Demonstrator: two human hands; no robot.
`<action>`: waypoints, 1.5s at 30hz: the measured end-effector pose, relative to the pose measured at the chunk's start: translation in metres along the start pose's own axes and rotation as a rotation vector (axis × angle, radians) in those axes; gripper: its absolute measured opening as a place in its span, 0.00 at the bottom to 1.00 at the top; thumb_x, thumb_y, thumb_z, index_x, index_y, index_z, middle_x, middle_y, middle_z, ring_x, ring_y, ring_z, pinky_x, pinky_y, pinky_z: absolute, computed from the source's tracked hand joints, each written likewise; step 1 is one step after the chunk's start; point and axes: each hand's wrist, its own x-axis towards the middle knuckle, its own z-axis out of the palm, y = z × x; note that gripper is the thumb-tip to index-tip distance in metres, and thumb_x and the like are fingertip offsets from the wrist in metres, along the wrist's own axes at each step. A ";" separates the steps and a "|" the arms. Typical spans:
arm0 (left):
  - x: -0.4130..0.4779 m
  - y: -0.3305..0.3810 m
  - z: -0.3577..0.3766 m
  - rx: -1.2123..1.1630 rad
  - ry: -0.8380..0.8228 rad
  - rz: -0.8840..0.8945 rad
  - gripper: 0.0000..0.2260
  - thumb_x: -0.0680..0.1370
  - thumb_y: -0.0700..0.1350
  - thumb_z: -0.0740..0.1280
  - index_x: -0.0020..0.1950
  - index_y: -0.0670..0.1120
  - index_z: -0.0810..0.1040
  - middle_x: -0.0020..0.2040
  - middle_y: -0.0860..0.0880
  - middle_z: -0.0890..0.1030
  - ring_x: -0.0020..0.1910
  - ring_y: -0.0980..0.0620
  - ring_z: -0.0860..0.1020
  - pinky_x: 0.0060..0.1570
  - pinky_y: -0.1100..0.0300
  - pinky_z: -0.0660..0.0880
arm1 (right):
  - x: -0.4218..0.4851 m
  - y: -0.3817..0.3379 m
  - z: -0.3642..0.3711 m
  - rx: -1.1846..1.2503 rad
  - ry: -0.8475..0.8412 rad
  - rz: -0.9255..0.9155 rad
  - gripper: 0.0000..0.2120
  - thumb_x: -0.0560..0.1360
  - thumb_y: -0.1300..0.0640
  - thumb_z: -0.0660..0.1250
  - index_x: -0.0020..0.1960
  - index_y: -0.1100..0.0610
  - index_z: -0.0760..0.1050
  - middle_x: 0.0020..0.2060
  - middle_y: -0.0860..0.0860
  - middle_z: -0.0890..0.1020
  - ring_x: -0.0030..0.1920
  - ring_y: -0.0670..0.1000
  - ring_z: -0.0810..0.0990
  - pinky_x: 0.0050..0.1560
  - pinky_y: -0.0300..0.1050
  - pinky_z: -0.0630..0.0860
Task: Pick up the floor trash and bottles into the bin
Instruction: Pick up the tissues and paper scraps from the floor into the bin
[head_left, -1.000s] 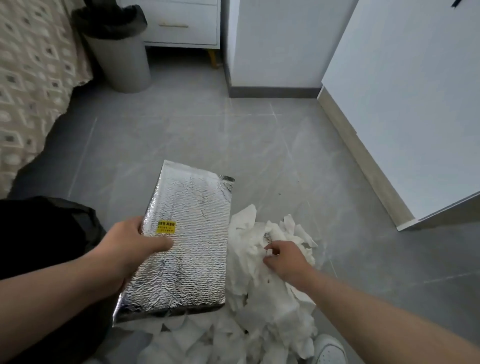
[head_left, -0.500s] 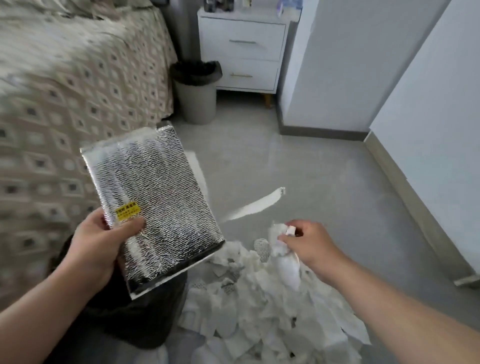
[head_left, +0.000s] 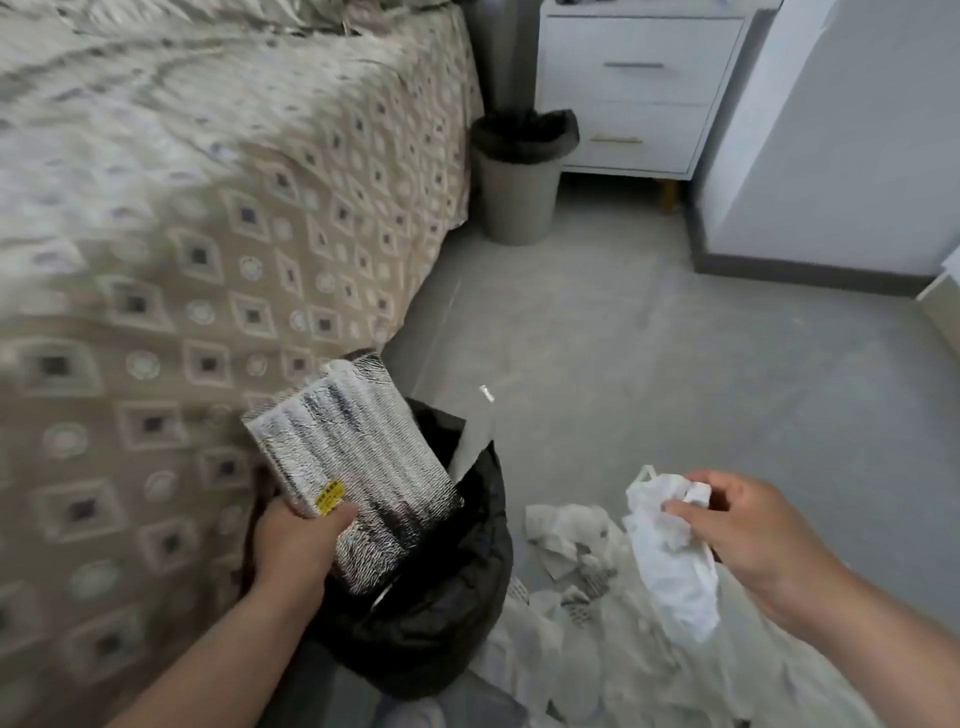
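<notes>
The left hand (head_left: 298, 540) grips the foil pouch (head_left: 353, 467) over the black bag (head_left: 441, 613), thumb on its yellow label. It should tilt the pouch downward before the fingers release. The right hand (head_left: 748, 540) pinches crumpled tissue (head_left: 670, 556) beside the bag.
</notes>
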 end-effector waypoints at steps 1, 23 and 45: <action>0.002 -0.003 0.003 0.055 0.007 -0.002 0.10 0.66 0.33 0.75 0.43 0.41 0.79 0.39 0.42 0.81 0.39 0.49 0.78 0.44 0.58 0.70 | 0.000 0.001 0.002 0.002 0.000 0.004 0.07 0.72 0.66 0.70 0.44 0.55 0.82 0.38 0.53 0.86 0.40 0.53 0.83 0.44 0.47 0.76; 0.030 0.016 0.004 0.810 -0.035 0.394 0.08 0.66 0.50 0.72 0.40 0.47 0.79 0.38 0.46 0.82 0.42 0.42 0.80 0.36 0.57 0.71 | -0.005 -0.011 0.023 -0.001 -0.093 0.003 0.10 0.71 0.68 0.69 0.38 0.54 0.83 0.38 0.59 0.85 0.40 0.56 0.82 0.46 0.54 0.77; 0.019 -0.044 -0.023 0.623 -0.157 0.540 0.26 0.70 0.61 0.63 0.58 0.42 0.77 0.63 0.43 0.73 0.64 0.46 0.71 0.65 0.54 0.66 | -0.002 -0.020 0.190 -0.079 -0.324 0.134 0.14 0.69 0.57 0.67 0.55 0.53 0.76 0.47 0.49 0.83 0.48 0.47 0.80 0.45 0.40 0.74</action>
